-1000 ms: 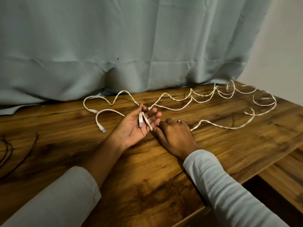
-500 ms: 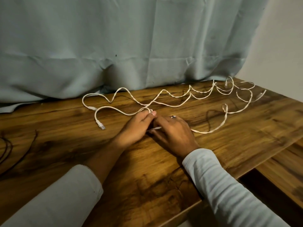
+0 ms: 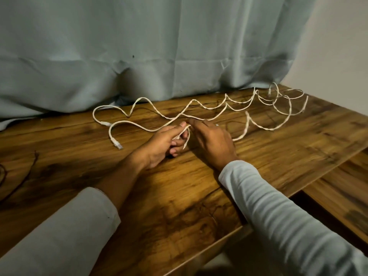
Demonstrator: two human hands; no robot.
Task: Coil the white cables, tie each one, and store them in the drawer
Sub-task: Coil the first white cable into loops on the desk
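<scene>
No writing, label, brand, number or sign can be read: none on the thin white cables [image 3: 247,113] held in the left hand [image 3: 159,144], the clear plastic plug [image 3: 117,146] left of it, or the brown wood-grain table [image 3: 179,196] beneath.

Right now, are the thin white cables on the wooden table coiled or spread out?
Spread out: the thin white cables lie in loose waves across the wooden table, not in coils.

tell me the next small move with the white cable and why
Probably draw the next stretch in with the right hand and lay it as another loop into the left hand. The left hand grips a first bend of the white cable, while most of its length lies in loose waves across the table.
</scene>
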